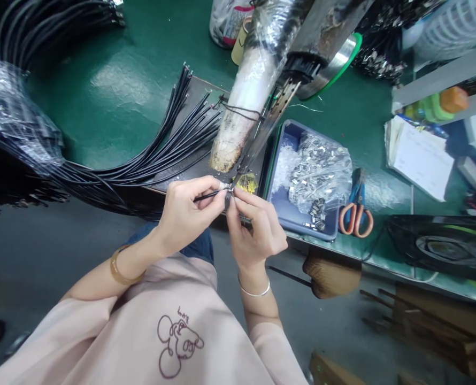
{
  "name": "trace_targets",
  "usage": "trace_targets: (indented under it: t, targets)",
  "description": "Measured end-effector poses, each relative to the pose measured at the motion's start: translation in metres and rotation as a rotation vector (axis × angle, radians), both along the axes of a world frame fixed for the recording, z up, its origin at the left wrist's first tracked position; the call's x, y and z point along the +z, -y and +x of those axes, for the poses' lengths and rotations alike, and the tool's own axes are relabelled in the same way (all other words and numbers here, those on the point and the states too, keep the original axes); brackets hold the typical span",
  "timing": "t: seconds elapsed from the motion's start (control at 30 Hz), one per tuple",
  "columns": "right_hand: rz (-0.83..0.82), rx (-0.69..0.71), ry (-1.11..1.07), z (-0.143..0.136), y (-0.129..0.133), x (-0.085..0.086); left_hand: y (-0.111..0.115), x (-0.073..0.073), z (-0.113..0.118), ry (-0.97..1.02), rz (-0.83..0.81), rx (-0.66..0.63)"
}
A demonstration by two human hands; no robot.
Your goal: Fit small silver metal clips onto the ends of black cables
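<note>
My left hand [192,209] is closed on a thin black cable [206,196], its end held out toward the tip of a soldering iron [262,133] that hangs down from above. Close beside it on the right, my right hand [254,222] is closed in a pinch at the cable's end; a dark fingertip shows, but what it pinches is too small to name. A white, plastic-wrapped tube [242,101] slants down just above both hands. Many black cables [141,163] fan out on a dark board to the left.
To the right a blue tray [331,227] holds small metal parts in a clear bag. Orange-handled scissors [356,216] lie beside it. A solder reel [334,67], a jar [224,24] and papers [420,155] stand farther off on the green table [121,85].
</note>
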State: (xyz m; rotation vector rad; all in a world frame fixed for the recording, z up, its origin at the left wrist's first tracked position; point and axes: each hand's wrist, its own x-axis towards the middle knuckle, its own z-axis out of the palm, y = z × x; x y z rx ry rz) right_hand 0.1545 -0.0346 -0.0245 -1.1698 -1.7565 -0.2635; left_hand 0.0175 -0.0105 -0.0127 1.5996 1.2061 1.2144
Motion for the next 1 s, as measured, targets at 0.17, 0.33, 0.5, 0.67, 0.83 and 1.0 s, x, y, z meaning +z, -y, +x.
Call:
trace_targets:
  t: [0.17, 0.33, 0.5, 0.67, 0.83, 1.0]
  targets:
    - [-0.005, -0.017, -0.003, 0.0, -0.001, 0.005, -0.001, 0.003, 0.001, -0.043, 0.082, 0.029]
    - [-0.039, -0.011, 0.018, 0.0, 0.002, 0.007, -0.001, 0.001, -0.001, -0.073, 0.166, 0.05]
    - [-0.059, 0.02, 0.055, 0.003, 0.005, 0.004, 0.001, -0.004, -0.005, -0.129, 0.279, 0.037]
    - [-0.074, 0.035, -0.016, 0.005, 0.005, 0.006, 0.002, -0.005, -0.004, -0.151, 0.369, 0.015]
    - [-0.256, 0.043, -0.141, 0.009, 0.008, 0.012, 0.01, -0.009, -0.003, -0.159, 0.476, -0.017]
    - [-0.37, 0.154, -0.365, 0.011, 0.019, 0.013, 0.023, -0.007, -0.006, -0.064, 0.321, -0.038]
